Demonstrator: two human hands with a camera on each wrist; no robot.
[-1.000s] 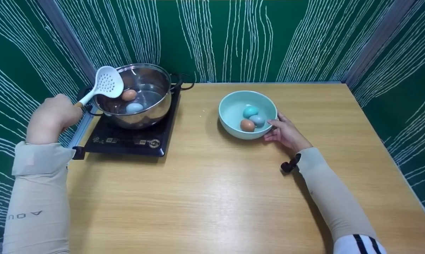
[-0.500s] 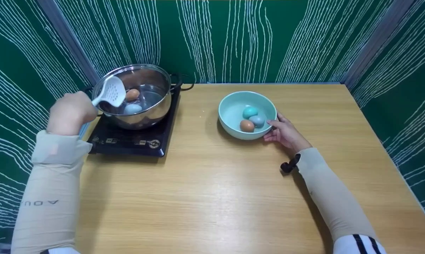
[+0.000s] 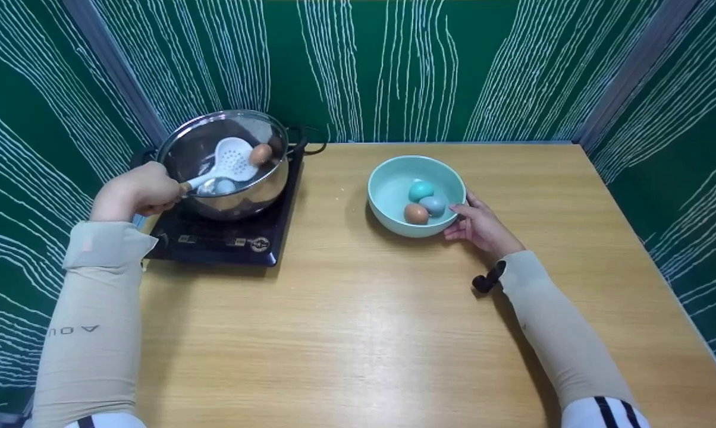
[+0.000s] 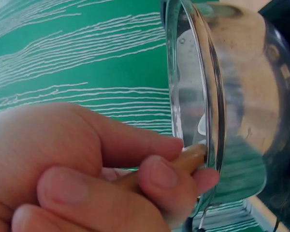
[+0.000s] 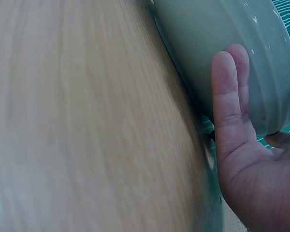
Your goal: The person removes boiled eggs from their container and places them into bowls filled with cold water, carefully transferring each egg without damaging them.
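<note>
My left hand (image 3: 141,187) grips the wooden end of a white slotted ladle (image 3: 233,161), at the near left rim of a steel pot (image 3: 239,199). The ladle's head is inside the pot, with a brown egg (image 3: 260,154) at its right edge and a pale blue egg (image 3: 223,186) below it. In the left wrist view, fingers and thumb pinch the wooden handle (image 4: 188,159). My right hand (image 3: 483,226) holds the right side of a mint bowl (image 3: 388,211), thumb at the rim, other fingers outside. Turquoise, grey-blue and brown eggs lie in the bowl.
The pot stands on a black induction cooker (image 3: 215,244) at the table's (image 3: 358,321) back left. A black cable (image 3: 317,148) lies behind it. Green panels with white streaks (image 3: 393,71) enclose the back and sides.
My left hand has moved right, bringing the ladle head from above the pot's left rim down into the pot. The brown egg there has shifted right. My right hand and the bowl have stayed put.
</note>
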